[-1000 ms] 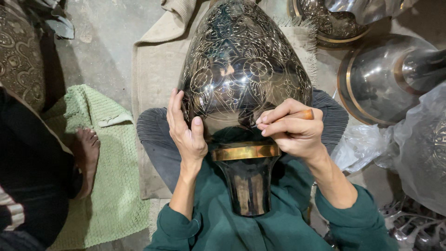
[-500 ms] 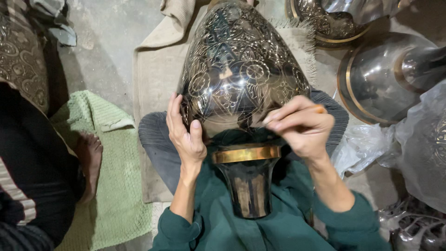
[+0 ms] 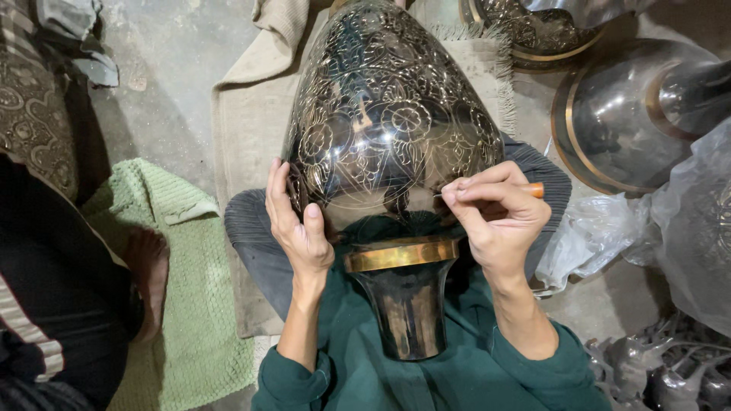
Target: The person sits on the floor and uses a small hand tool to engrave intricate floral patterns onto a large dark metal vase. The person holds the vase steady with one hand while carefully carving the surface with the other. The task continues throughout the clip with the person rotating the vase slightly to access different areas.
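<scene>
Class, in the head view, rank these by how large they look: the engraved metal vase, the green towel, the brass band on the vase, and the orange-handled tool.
1. engraved metal vase, though nearness to the camera flatters it
2. green towel
3. brass band
4. orange-handled tool, mostly hidden in the right hand

glossy engraved metal vase [image 3: 388,129]

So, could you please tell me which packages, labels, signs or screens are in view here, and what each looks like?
Clear plastic bag: crumpled on the floor, beside the right hand.
Large translucent plastic wrap: at the right edge, greyish, bunched over a dim metal piece.
No labels, signs or screens are visible.
</scene>
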